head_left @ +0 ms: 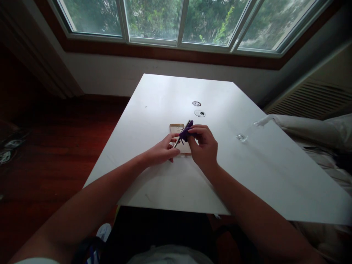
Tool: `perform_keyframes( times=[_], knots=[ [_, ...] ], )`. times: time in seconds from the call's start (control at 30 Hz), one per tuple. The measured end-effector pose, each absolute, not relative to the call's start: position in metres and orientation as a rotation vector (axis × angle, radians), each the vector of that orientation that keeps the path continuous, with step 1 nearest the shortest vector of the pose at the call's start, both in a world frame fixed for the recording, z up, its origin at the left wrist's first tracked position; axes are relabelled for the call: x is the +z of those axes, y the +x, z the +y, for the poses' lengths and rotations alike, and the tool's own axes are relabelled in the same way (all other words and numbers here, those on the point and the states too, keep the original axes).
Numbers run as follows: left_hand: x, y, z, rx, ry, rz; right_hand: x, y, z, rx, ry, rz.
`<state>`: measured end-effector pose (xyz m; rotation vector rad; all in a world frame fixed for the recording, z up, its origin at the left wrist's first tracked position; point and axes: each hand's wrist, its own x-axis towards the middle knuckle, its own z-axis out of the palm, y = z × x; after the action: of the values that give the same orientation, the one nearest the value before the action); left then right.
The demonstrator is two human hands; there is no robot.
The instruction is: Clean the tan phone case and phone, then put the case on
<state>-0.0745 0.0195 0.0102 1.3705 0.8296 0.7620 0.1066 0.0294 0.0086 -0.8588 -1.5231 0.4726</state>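
Note:
My left hand (pixel 162 150) is closed on the lower end of a slim phone (pixel 176 143), which is tilted and seen nearly edge-on. In my right hand (pixel 205 145) is a bunched purple cloth (pixel 185 134), pinched between the fingers and pressed against the phone's side. Below both hands, a clear phone case with gold edges (pixel 176 125) lies on the white table (pixel 165 183). The hands and cloth cover part of the case. The phone's screen face cannot be made out.
A round cable hole (pixel 200 113) and a round piece (pixel 196 103) are beyond my hands. A clear glassy object (pixel 241 137) lies to the right, near a pale fabric-covered bundle (pixel 308 126) at the table's edge. A window (pixel 154 22) is behind the table.

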Motion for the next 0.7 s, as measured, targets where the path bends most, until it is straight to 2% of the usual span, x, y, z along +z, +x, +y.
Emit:
perform_keyframes(
  times=[0.37,0.7],
  knots=[
    [0.004,-0.074,0.024,0.777,1.335,0.81,0.007,0.11,0.035,0.378,-0.947,-1.599],
    [0.007,-0.072,0.024,0.797,1.381,0.793,0.018,0.104,0.018,0.18,-0.698,-1.936]
  ],
)
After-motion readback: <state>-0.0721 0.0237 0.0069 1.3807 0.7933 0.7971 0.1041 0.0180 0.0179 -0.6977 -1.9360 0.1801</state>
